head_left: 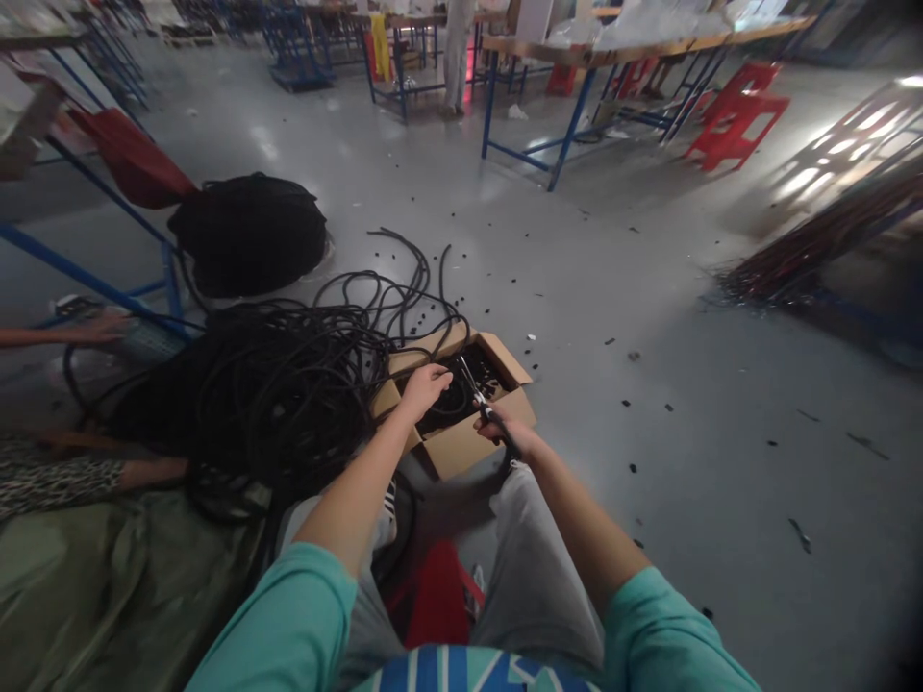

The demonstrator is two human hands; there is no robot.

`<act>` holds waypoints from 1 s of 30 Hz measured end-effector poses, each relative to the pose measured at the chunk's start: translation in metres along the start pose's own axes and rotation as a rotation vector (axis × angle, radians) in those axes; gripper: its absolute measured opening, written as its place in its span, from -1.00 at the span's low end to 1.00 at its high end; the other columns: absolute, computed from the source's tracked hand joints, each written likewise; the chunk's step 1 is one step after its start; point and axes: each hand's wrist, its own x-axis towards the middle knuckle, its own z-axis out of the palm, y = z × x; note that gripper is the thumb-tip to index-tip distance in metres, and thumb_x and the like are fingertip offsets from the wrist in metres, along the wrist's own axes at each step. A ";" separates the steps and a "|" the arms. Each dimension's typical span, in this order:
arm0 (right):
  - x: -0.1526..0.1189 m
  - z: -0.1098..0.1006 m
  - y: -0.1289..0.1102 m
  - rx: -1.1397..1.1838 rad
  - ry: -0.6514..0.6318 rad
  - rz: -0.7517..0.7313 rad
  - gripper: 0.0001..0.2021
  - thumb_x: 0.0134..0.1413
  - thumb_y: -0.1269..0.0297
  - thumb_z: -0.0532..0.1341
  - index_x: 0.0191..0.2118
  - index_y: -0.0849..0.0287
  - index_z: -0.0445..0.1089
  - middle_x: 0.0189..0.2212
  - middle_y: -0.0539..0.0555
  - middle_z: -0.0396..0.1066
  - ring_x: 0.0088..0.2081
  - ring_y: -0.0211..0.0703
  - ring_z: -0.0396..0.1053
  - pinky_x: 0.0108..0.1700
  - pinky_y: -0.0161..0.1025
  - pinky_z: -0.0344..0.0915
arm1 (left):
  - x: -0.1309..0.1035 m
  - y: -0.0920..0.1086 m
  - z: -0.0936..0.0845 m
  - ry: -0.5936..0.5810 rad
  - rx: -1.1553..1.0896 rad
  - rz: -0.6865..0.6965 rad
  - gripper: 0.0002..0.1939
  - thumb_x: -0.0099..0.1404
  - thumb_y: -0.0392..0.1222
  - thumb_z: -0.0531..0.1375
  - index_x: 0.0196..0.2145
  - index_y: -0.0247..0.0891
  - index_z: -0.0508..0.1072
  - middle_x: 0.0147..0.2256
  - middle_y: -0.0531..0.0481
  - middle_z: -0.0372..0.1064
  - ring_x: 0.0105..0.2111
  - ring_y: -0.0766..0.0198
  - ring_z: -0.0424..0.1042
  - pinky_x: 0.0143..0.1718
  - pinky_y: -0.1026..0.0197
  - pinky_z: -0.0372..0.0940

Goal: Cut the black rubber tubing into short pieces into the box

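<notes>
My right hand [505, 430] is closed around the black handles of a pair of scissors [476, 386]. The metal blades are parted and point up and left over an open cardboard box [461, 452]. My left hand [425, 392] is over the box's left side, its fingers pinched together at a black tube [456, 400], though the grip is partly hidden. Small black pieces [492, 370] lie inside the box. To the left spreads a large tangle of black tubing [288, 370], with some lengths reaching to the box.
A co-worker's hand [101, 329] and patterned sleeve [64, 481] are at the left. Beyond the tubing sits a round black bundle [249, 235]. Small black scraps dot the grey floor [692, 500]. A blue-legged table [534, 48] and red stools [742, 120] stand farther off.
</notes>
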 end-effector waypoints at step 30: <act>-0.044 0.018 -0.007 -0.120 0.178 -0.017 -0.54 -0.45 0.47 0.11 -0.22 0.26 0.36 -0.79 -0.19 0.11 -0.72 -0.41 0.04 -0.65 -0.41 -0.04 | -0.044 0.041 0.004 -0.157 0.518 0.203 -0.70 0.07 -0.16 0.11 -0.25 -0.26 0.50 -0.22 -0.04 0.46 -0.19 0.17 0.40 -0.13 0.21 0.24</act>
